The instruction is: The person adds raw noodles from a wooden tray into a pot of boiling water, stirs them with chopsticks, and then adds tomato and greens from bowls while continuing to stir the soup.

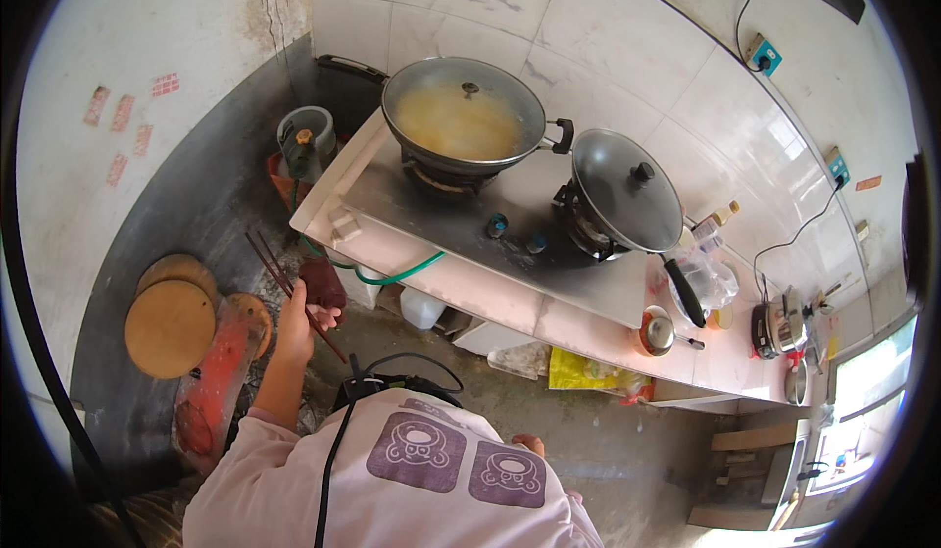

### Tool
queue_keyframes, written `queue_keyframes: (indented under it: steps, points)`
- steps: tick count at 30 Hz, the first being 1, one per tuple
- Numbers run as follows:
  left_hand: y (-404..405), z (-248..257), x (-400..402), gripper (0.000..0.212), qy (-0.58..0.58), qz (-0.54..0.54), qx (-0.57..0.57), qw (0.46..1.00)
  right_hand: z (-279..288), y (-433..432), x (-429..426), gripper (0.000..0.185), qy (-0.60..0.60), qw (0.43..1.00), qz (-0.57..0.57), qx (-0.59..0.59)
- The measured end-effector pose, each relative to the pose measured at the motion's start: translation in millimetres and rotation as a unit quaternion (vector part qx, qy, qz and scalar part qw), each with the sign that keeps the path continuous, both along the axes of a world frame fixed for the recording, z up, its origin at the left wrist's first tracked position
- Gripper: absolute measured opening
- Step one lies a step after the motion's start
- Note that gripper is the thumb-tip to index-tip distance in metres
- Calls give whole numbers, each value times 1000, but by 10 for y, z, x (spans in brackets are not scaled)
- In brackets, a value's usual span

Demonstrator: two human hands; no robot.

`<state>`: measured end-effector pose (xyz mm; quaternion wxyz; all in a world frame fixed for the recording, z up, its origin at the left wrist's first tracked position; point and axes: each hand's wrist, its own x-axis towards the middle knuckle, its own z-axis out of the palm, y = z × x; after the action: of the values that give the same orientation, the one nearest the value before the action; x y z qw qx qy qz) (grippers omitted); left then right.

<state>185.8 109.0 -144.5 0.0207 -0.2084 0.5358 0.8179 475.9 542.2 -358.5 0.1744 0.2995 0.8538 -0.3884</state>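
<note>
My left hand (298,316) is shut on a pair of dark wooden chopsticks (273,272) and a dark red cloth (322,283), left of the counter. Of my right hand (529,443), only a small part shows beside my shirt; whether it holds something cannot be told. Ahead, a large wok (448,164) stands on the left burner under a glass lid (470,96), with yellowish contents seen through it. A second pan (599,228) sits on the right burner, its glass lid (625,188) on top and its black handle pointing towards me.
A gas cylinder (305,125) with a green hose (404,274) stands left of the tiled counter (514,309). Round wooden boards (170,327) lean at the left wall. A metal ladle (659,335), a bottle (717,224), a plastic bag (706,280) and a steel pot (786,327) are on the right.
</note>
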Motion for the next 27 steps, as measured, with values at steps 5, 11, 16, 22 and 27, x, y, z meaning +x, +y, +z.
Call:
queue_keyframes:
  steps: [5, 11, 16, 22, 27]
  points:
    - [-37, 30, 69, 54, 0, 0, 1, 1000, 9, 35, -49, 25, 7, 1000, 21, -13]
    - [-89, 35, 138, 51, -4, 11, 2, 1000, -125, 123, -167, 23, -47, 996, 75, 19]
    - [-73, 22, 141, 46, -9, 13, 12, 1000, -292, 197, -225, 22, 63, 949, 269, 154]
    - [19, 85, 78, 45, -17, 26, -6, 999, -538, 256, -85, 12, 97, 972, 184, 111]
    - [-76, -64, 47, 46, -12, 15, -13, 1000, -300, 135, -287, 11, -67, 939, 277, 194]
